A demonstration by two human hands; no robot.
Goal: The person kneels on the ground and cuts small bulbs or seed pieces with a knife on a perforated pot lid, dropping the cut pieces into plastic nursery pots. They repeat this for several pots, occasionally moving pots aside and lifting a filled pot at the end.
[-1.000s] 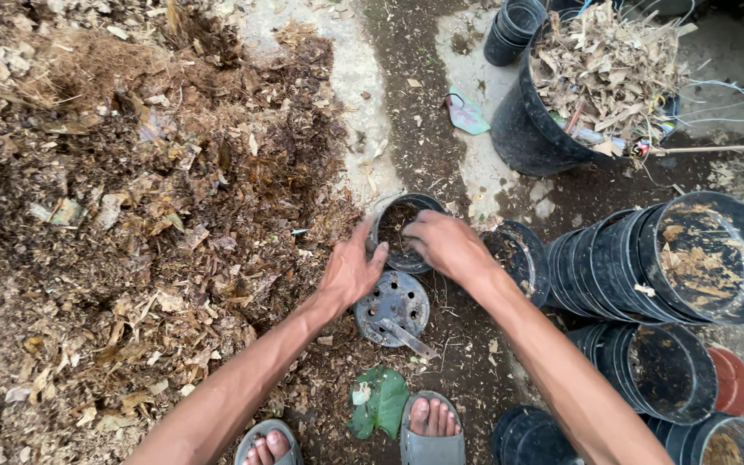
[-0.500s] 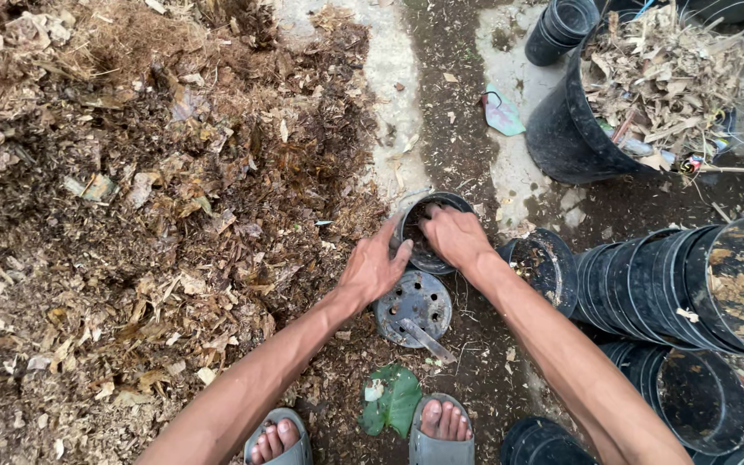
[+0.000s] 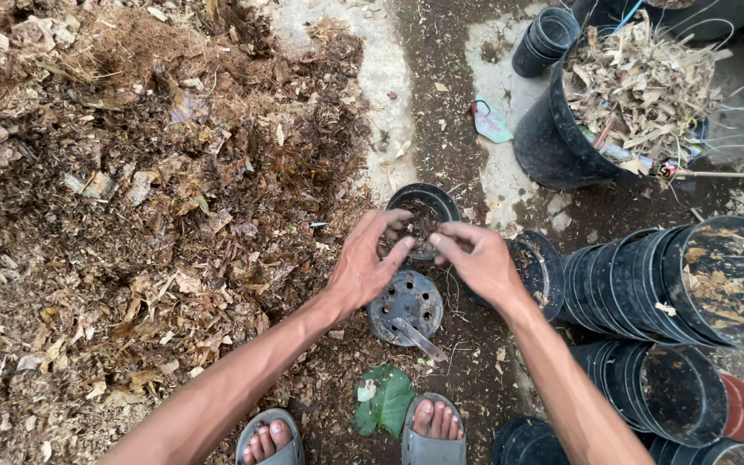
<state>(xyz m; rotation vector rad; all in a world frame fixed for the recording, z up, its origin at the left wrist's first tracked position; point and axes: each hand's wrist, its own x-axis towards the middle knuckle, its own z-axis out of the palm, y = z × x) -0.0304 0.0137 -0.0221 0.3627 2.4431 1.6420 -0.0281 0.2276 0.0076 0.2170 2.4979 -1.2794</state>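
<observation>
The small black pot (image 3: 424,207) stands upright on the dirt, mouth facing up at you, right at the mulch heap (image 3: 148,215) edge, and your left hand (image 3: 363,263) and right hand (image 3: 480,258) hover over its rim, fingers loosely spread, gripping nothing, with the perforated disc (image 3: 405,306) just below.

black pot (image 3: 424,207) | brown mulch heap (image 3: 131,215) | green leaf (image 3: 387,400) | grey sandals (image 3: 430,443)
</observation>
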